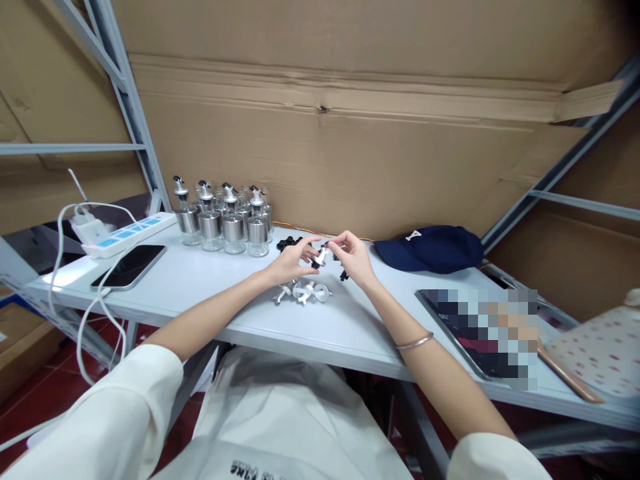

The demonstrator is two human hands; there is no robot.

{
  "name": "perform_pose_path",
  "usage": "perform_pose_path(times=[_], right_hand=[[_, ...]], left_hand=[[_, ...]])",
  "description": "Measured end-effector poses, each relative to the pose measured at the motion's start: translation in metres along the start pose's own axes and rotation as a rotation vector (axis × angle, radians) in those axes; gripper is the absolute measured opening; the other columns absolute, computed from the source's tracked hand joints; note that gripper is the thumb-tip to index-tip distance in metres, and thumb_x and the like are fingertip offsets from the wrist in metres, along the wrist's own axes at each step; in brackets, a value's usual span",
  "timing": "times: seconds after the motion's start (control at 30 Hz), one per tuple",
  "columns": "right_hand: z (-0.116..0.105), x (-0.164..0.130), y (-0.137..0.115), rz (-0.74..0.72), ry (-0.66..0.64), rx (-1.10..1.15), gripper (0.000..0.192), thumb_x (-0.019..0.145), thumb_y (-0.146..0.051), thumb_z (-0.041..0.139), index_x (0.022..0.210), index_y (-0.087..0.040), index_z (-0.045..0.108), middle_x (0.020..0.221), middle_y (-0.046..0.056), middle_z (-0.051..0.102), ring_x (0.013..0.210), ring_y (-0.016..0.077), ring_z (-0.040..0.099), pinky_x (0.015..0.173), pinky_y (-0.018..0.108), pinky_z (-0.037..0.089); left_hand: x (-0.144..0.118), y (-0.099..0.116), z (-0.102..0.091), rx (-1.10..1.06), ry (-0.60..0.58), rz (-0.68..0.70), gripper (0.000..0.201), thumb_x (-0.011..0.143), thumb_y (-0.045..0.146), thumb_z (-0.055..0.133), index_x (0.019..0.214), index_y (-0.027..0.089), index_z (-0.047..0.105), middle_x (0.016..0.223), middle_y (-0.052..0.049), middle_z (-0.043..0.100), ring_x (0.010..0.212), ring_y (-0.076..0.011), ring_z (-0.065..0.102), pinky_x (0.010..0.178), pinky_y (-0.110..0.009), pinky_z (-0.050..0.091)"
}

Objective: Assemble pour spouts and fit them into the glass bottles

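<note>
Basically, grey desk [340, 327], cardboard wall [350, 153] at twelve o'clock, red floor [30, 407] below. Silver pourer [321, 257] above mid-desk, clamped in left hand [293, 262]; right hand [355, 257] pinches its top. From there: glass bottles [233, 230] ten o'clock, navy cap [435, 248] three, white parts [305, 293] seven.

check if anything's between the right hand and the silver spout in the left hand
Nothing visible: the right hand is at the upper end of the silver spout, which the left hand holds. The white parts lie nearer the person, outside that gap.
</note>
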State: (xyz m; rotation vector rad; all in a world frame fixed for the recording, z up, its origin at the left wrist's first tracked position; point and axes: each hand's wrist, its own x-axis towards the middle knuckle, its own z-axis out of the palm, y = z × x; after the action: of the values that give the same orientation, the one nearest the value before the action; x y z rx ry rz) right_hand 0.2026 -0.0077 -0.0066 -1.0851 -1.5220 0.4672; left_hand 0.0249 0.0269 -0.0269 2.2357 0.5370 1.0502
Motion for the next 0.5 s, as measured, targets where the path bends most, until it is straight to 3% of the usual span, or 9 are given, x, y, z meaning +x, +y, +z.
perform_pose_path(times=[0.5], right_hand=[[0.0005,0.0018,0.0049,0.031,-0.052,0.083,0.029,0.066,-0.044,0.065,0.064,-0.018,0.051,0.065,-0.001,0.058,0.058,0.0109,0.05,0.058,0.026,0.042]], left_hand=[[0.0003,-0.0018,-0.0005,-0.019,-0.013,0.018,0.071,0.062,0.018,0.076,0.128,0.018,0.048,0.096,-0.006,0.066,0.087,-0.0152,0.063,0.087,-0.034,0.05]])
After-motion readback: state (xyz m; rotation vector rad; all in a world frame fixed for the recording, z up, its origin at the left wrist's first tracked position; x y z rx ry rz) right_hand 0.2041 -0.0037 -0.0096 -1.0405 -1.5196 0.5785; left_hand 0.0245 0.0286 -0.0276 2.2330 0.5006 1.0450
